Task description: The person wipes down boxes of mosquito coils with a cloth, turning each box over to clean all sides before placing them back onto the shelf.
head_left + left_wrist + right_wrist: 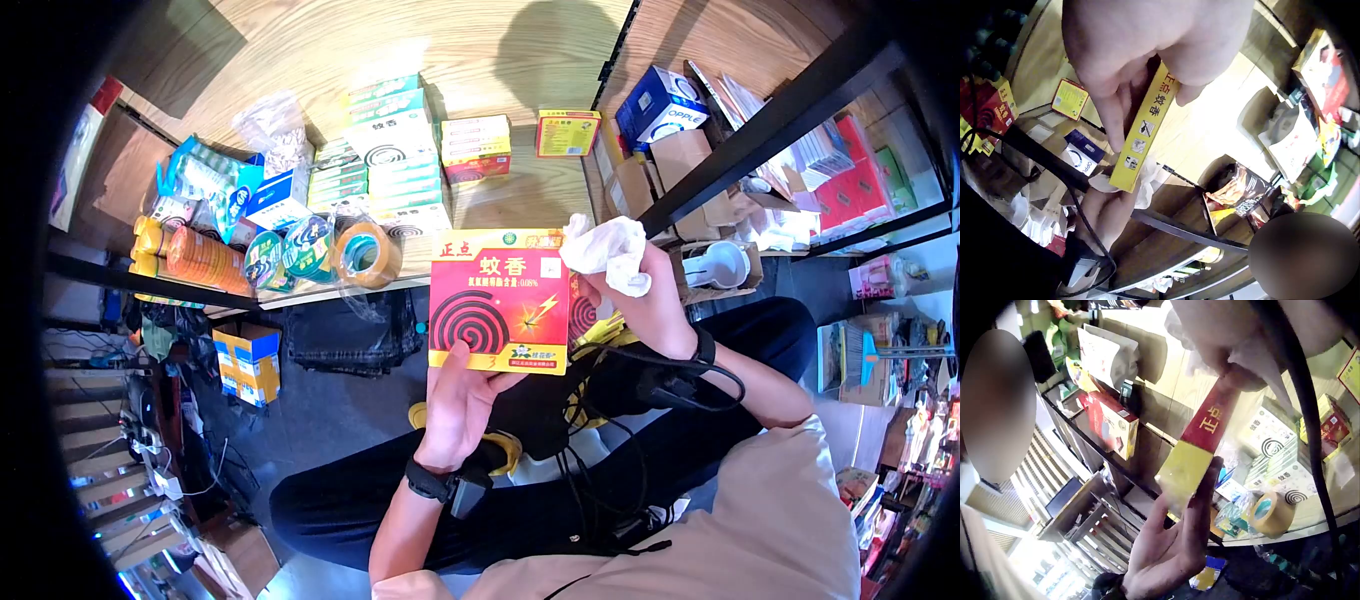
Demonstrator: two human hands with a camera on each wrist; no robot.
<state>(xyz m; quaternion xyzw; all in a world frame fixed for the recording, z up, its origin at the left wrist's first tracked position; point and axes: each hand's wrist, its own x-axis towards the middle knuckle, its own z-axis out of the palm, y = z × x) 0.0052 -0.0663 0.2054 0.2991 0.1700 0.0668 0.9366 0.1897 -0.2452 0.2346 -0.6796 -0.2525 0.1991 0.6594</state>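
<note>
A red and yellow mosquito coil box (pixel 500 275) is held up before the body, its printed front towards the head view. My left hand (pixel 455 410) grips it at the lower edge, the thumb lying on the front. In my right hand (pixel 655 300) is a crumpled white tissue (pixel 608 252), pinched at the box's upper right edge. The left wrist view looks along the box's narrow yellow side (pixel 1141 140). From the right wrist, the red side (pixel 1210 419) and yellow end (pixel 1185 469) show, with the left fingers around that end.
Ahead, a wooden shelf (pixel 520 205) bears stacked mosquito coil boxes (pixel 400 190), a tape roll (pixel 365 255) and a standing yellow box (pixel 568 133). A black shelf post (pixel 765 125) slants at the right. Cables (pixel 580 460) hang near the legs.
</note>
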